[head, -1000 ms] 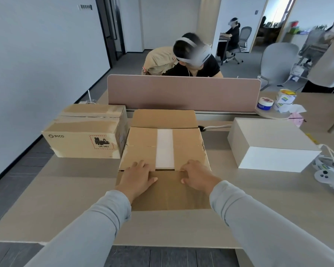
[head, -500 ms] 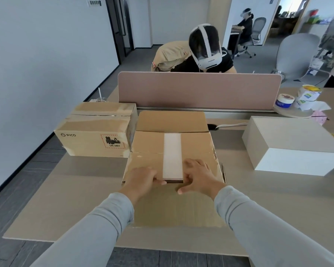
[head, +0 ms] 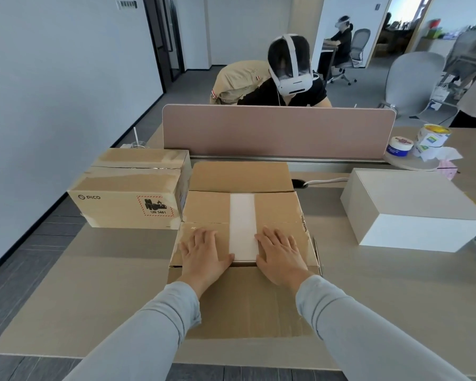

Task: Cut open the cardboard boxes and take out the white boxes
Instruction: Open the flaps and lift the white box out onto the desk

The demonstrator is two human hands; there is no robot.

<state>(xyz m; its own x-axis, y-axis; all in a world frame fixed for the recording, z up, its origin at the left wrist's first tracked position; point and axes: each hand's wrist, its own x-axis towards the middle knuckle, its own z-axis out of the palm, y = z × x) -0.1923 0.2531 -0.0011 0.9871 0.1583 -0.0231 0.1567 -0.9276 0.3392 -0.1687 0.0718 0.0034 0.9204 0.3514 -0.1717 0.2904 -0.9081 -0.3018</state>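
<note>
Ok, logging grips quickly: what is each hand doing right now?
Left hand: open, flat on the left inner flap of the opened cardboard box, holding nothing.
Right hand: open, flat on the right inner flap, holding nothing.

Legible markings appear on one item only: the sealed cardboard box [head: 132, 192] at the left of the desk. Its near face carries the brand "PICO" with a small round logo, and a red-bordered hazard label [head: 155, 206] reading "UN 3481". Print on the tubs [head: 433, 137] at far right is too blurred to read.
</note>
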